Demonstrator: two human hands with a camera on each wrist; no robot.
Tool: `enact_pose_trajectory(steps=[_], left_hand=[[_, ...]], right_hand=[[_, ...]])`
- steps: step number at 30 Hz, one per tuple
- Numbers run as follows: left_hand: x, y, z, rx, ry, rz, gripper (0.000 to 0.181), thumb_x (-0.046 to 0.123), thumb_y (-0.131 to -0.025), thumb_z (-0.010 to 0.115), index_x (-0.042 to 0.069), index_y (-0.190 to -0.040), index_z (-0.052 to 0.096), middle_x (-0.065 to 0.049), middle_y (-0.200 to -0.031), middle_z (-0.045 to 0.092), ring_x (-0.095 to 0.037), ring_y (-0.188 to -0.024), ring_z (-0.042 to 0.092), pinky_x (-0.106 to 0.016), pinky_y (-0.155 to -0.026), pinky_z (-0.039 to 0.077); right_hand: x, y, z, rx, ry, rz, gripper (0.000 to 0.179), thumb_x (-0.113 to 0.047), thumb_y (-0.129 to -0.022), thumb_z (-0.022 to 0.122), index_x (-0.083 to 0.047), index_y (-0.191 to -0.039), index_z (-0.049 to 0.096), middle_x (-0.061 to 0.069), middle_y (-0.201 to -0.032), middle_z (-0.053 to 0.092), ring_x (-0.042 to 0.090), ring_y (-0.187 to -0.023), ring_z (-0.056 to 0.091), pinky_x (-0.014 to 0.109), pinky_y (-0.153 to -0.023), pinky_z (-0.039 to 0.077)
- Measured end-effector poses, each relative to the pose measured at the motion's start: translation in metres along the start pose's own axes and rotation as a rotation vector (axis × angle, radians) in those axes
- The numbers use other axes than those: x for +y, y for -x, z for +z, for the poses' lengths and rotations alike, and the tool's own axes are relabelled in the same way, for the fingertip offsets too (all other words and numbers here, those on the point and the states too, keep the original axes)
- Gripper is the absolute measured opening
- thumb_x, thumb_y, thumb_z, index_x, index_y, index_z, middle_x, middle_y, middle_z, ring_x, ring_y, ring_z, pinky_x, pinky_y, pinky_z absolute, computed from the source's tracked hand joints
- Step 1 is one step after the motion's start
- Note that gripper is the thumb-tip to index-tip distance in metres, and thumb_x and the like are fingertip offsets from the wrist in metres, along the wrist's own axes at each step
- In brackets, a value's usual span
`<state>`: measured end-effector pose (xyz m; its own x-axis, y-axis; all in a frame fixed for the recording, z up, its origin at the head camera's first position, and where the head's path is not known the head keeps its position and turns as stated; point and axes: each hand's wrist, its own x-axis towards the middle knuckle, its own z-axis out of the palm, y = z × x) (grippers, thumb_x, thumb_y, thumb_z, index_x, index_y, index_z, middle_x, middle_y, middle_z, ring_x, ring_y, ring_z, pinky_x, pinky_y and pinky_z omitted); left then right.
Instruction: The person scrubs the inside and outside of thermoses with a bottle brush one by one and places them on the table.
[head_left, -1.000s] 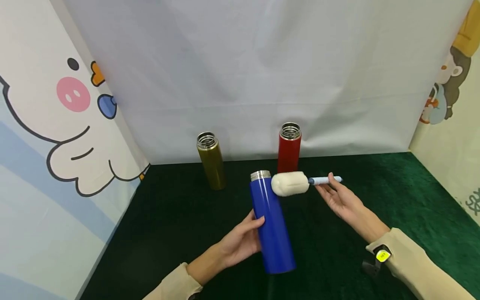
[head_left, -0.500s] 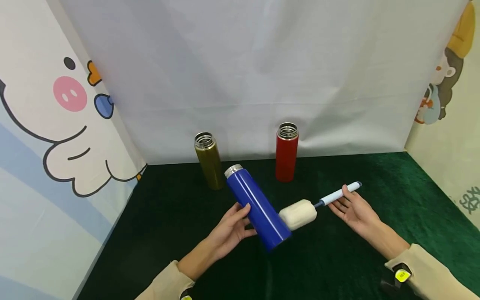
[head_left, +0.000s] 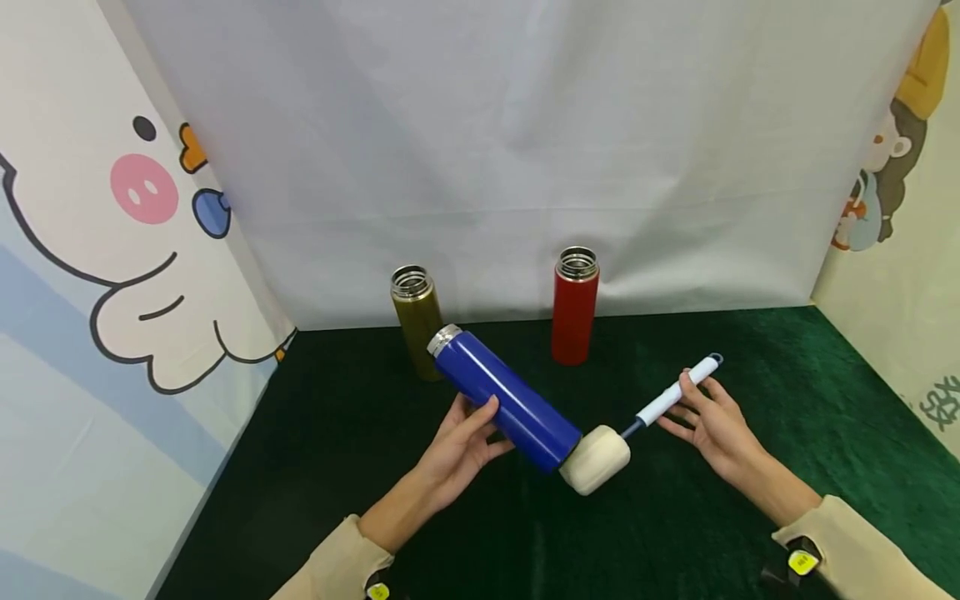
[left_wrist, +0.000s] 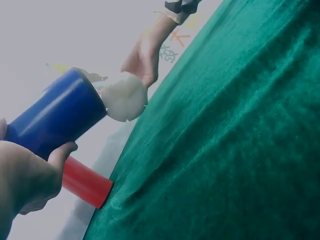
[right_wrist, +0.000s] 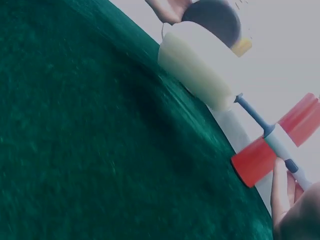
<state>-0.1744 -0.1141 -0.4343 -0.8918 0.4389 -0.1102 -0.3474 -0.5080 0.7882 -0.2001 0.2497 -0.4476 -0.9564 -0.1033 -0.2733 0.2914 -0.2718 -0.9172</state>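
Note:
My left hand point(head_left: 461, 454) grips a blue vacuum flask point(head_left: 506, 400) round its middle, thumb over the front. The flask is held tilted, its bare steel mouth to the upper left and its base to the lower right. In my right hand point(head_left: 720, 429), thumb and fingers pinch the pale blue handle of a bottle brush point(head_left: 678, 390). The brush's cream sponge head point(left_wrist: 125, 97) is right at the flask's base in the head view and the left wrist view. The right wrist view shows the sponge in front of the flask's dark round bottom point(right_wrist: 215, 20).
An olive-gold flask point(head_left: 420, 325) stands uncapped at the back, partly behind the blue one. To its right an uncapped red flask point(head_left: 575, 321) stands upright. Dark green cloth point(head_left: 750, 350) covers the table, and a white curtain point(head_left: 480, 150) hangs behind.
The blue flask has tipped from nearly upright to a strong leftward lean, its base swinging up and right. The brush has moved down from beside the flask's upper body to its base.

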Motion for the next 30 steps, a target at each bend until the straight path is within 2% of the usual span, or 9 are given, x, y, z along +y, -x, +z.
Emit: enact_pose_trajectory(steps=[5, 9, 15, 19, 23, 26, 30], left_hand=[[-0.002, -0.006, -0.003, 0.063, -0.093, 0.052, 0.072, 0.014, -0.104, 0.056, 0.031, -0.16, 0.013, -0.012, -0.162, 0.031, -0.034, -0.148, 0.039, -0.063, -0.118, 0.035], [-0.003, -0.007, -0.009, 0.123, -0.167, 0.071, 0.072, 0.013, -0.101, 0.059, 0.03, -0.159, 0.018, -0.012, -0.158, 0.038, -0.03, -0.14, 0.049, -0.062, -0.113, 0.041], [-0.002, -0.003, -0.009, 0.085, -0.149, 0.025, 0.068, 0.021, -0.104, 0.055, 0.026, -0.16, 0.017, -0.013, -0.159, 0.039, -0.03, -0.14, 0.05, -0.062, -0.114, 0.041], [-0.001, -0.004, -0.002, 0.06, -0.144, 0.04, 0.067, 0.02, -0.104, 0.055, 0.027, -0.159, 0.017, -0.012, -0.158, 0.039, -0.027, -0.14, 0.05, -0.062, -0.114, 0.04], [-0.002, -0.008, 0.0, 0.097, -0.217, 0.103, 0.072, 0.014, -0.101, 0.06, 0.03, -0.159, 0.019, -0.012, -0.156, 0.04, -0.026, -0.137, 0.052, -0.058, -0.112, 0.045], [-0.002, -0.008, -0.004, 0.142, -0.28, 0.138, 0.075, 0.012, -0.098, 0.065, 0.03, -0.158, 0.023, -0.013, -0.155, 0.042, -0.026, -0.133, 0.055, -0.053, -0.109, 0.049], [-0.001, -0.003, -0.011, 0.165, -0.316, 0.128, 0.076, 0.011, -0.096, 0.066, 0.029, -0.158, 0.026, -0.012, -0.155, 0.043, -0.026, -0.134, 0.054, -0.048, -0.108, 0.051]], right_hand=[[0.002, 0.004, 0.01, -0.039, 0.031, -0.029, 0.03, -0.044, -0.104, 0.051, -0.033, -0.129, 0.039, -0.012, -0.112, 0.052, 0.003, -0.1, 0.063, 0.029, -0.091, 0.06], [-0.002, 0.004, 0.009, -0.034, -0.015, -0.044, 0.029, -0.042, -0.104, 0.052, -0.031, -0.128, 0.04, -0.013, -0.107, 0.054, 0.003, -0.097, 0.063, 0.028, -0.088, 0.061], [0.001, 0.001, 0.005, -0.01, -0.072, -0.049, 0.024, -0.039, -0.105, 0.052, -0.029, -0.124, 0.042, -0.014, -0.104, 0.056, 0.002, -0.095, 0.063, 0.027, -0.086, 0.061], [0.01, 0.002, 0.014, -0.03, -0.049, -0.014, 0.024, -0.037, -0.106, 0.051, -0.028, -0.127, 0.041, -0.013, -0.107, 0.057, 0.003, -0.098, 0.064, 0.03, -0.09, 0.061], [0.016, 0.005, 0.024, -0.046, -0.004, 0.01, 0.03, -0.04, -0.106, 0.05, -0.03, -0.132, 0.038, -0.011, -0.112, 0.054, 0.004, -0.103, 0.064, 0.032, -0.094, 0.059], [0.014, 0.007, 0.023, -0.041, -0.023, 0.022, 0.032, -0.041, -0.106, 0.051, -0.03, -0.132, 0.038, -0.011, -0.111, 0.055, 0.004, -0.103, 0.064, 0.032, -0.095, 0.059], [0.009, 0.008, 0.011, -0.042, -0.092, 0.03, 0.029, -0.04, -0.105, 0.051, -0.027, -0.129, 0.039, -0.012, -0.107, 0.057, 0.004, -0.102, 0.063, 0.029, -0.093, 0.059]])
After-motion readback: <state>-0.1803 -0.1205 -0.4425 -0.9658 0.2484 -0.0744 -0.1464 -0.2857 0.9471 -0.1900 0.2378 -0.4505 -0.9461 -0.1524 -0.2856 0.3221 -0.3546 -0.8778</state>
